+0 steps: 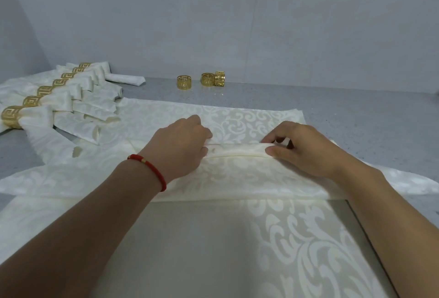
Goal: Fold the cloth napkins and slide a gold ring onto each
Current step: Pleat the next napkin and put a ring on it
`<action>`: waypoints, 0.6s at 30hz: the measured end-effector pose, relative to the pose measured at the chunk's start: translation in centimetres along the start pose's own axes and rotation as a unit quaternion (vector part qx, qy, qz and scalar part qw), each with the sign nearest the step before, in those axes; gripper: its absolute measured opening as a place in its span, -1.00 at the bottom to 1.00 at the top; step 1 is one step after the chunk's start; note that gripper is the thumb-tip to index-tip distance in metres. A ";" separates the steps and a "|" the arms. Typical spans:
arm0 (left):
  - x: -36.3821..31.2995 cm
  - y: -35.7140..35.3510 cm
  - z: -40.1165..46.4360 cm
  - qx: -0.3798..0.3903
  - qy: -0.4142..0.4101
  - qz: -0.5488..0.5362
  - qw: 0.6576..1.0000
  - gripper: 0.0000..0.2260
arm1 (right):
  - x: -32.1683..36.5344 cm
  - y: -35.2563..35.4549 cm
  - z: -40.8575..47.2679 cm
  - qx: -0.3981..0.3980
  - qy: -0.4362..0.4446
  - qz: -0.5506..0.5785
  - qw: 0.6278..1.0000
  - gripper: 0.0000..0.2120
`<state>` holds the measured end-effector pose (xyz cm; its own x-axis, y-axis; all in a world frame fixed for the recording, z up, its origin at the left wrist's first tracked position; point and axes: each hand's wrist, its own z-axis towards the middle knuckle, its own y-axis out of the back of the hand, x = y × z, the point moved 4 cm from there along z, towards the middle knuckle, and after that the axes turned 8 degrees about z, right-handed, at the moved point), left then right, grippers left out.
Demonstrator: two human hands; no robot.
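A cream damask napkin point(237, 171) lies across the middle of the table, partly folded, with a hemmed edge running between my hands. My left hand point(180, 143), with a red cord bracelet at the wrist, pinches that folded edge at its left end. My right hand point(301, 148) pinches the same edge at its right end, thumb on top. Three loose gold rings point(184, 82) point(207, 79) point(220, 78) stand at the back of the table, beyond the napkin.
Several folded napkins with gold rings on them point(47, 100) lie in a row at the left. One folded napkin without a ring point(126, 78) lies behind them. More patterned cloth point(297, 238) lies under my forearms. The grey table point(356, 117) meets a plain wall behind.
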<state>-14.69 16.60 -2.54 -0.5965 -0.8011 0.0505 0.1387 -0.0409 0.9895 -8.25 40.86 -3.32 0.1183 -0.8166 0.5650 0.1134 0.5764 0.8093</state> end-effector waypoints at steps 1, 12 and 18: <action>0.1 -0.1 0.0 -0.005 -0.009 0.014 1.000 -0.78 | 0.1 0.0 0.0 0.002 -0.002 -0.005 1.000 -0.92; -0.9 1.7 -0.1 -0.075 -0.056 0.087 0.992 -0.87 | 2.2 -0.1 -0.6 -0.005 0.008 -0.049 0.999 -0.80; 0.0 1.8 -1.0 0.063 -0.055 -0.061 0.995 -0.86 | 1.3 0.5 -1.4 0.068 -0.028 0.039 0.997 -0.99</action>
<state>-13.64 15.97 -0.87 -0.6873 -0.7237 -0.0624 -0.0354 -0.0524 0.9980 -6.62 40.15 -2.46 0.0657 -0.7718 0.6325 -0.0284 0.6321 0.7743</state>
